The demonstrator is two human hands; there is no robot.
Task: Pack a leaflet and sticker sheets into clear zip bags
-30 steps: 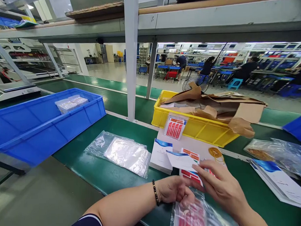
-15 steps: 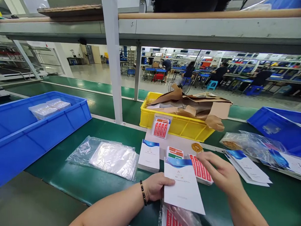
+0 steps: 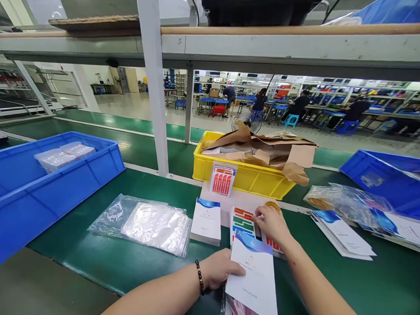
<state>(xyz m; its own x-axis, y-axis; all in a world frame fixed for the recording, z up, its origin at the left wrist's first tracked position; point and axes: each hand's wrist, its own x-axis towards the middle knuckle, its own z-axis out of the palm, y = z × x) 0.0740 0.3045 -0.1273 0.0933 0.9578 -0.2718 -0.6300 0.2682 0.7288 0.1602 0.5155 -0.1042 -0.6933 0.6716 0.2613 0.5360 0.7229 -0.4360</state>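
Note:
In my left hand (image 3: 221, 269) is a white booklet (image 3: 253, 271) with a blue wave across its top, thumb on the front. Below it hangs a clear plastic bag (image 3: 245, 312) with red-printed content, cut off by the frame's bottom edge. My right hand (image 3: 272, 224) is at the stack of sticker sheets (image 3: 242, 220) with orange, green and blue labels, its fingers pinched on the right edge. Under that hand, a stack of red label sheets (image 3: 275, 248) is mostly covered. A stack of booklets (image 3: 206, 222) stands left of the sticker sheets.
Clear plastic bags (image 3: 153, 226) lie to the left. A blue bin (image 3: 59, 181) holds wrapped packs. Behind stands a yellow crate (image 3: 245, 174) with torn cardboard; a bagged label set (image 3: 222, 180) leans on it. More booklets (image 3: 343, 235) and a blue bin (image 3: 386, 183) are at right.
My right hand has moved left from the red label sheets to the edge of the coloured sticker sheets. The booklet in my left hand has come lower and nearer.

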